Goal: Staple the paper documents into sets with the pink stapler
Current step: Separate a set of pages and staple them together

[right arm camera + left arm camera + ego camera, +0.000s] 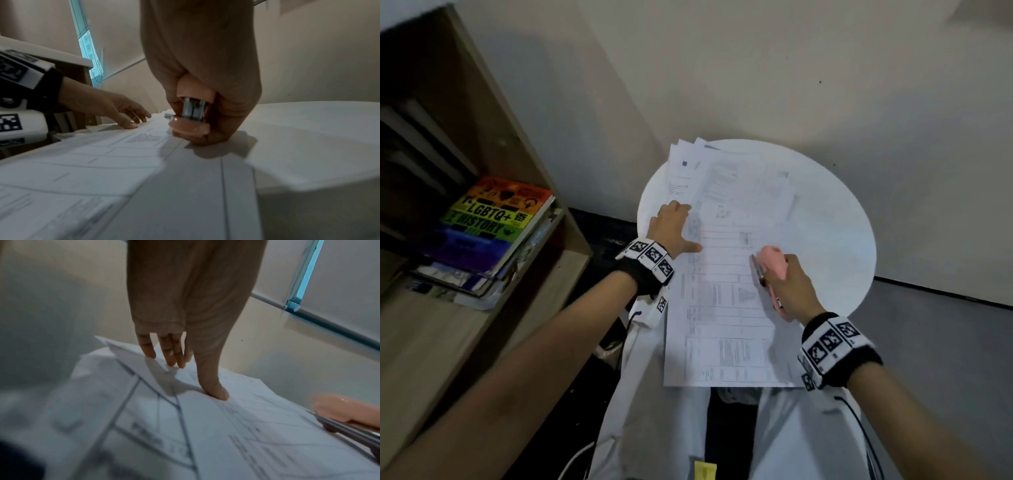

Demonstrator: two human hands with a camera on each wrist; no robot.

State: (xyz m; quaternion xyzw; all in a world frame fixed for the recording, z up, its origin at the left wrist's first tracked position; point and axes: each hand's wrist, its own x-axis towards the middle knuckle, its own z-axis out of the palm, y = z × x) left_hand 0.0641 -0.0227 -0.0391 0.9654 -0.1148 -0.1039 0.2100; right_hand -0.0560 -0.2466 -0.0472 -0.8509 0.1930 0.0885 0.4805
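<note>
Printed paper documents (726, 308) lie in a loose overlapping pile on a round white table (835, 240); the nearest sheets overhang its front edge. My left hand (674, 229) lies on the pile's left side, fingers straight and pressing the sheets (267, 426) down, thumb spread toward the middle. My right hand (787, 287) grips the pink stapler (774, 262) over the pile's right edge; its metal underside (194, 108) shows between my curled fingers. In the left wrist view the stapler (339, 408) enters from the right.
A wooden bookshelf (482, 205) stands to the left, with a rainbow-covered book (493, 219) on a stack. The wall (756, 68) rises right behind the table. My lap in light clothing (654, 428) is below the overhanging sheets. A window strip (86, 40) shows behind.
</note>
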